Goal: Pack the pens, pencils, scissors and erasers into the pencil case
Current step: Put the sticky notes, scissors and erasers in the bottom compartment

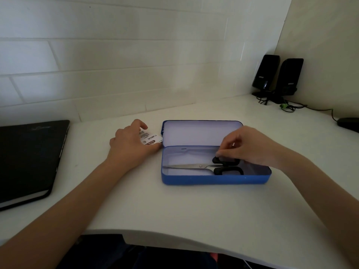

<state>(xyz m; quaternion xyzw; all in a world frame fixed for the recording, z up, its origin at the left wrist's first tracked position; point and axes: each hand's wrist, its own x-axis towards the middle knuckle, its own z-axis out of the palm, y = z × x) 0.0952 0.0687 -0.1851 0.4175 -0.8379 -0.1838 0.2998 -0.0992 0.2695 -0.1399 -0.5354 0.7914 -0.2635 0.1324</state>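
- An open blue metal pencil case [213,180] lies on the white desk [174,210]; every place below is given relative to it.
- Its hinged lid [200,133] lies back on the far side, pale inside and bare.
- Well to the left of the case, a black closed laptop [29,158] rests at the desk's edge, with a stretch of bare desk between them.
- Far beyond the case's right end, in the corner by the wall, two black upright speakers [277,74] stand side by side, and dark cables [291,107] with a green bit trail from them.
- Further right of the case, a dark rounded object [348,123] sits at the frame edge; what it is cannot be told.
- Just beside the case's left wall lies a small white packet with printed labels [150,138], one reading "NOTE".
- The left hand [132,144] lies over that packet, fingers curled around its edges in a loose grasp, thumb tip nearly at the case's wall.
- Inside the case's tray lie steel scissors with black loop handles [209,166], blades closed and pointing toward the left end, handles toward the right.
- The right hand [246,146] reaches over the tray's right half, partly hiding the far handle; thumb and forefinger pinch at the top of that handle loop, other fingers curled.
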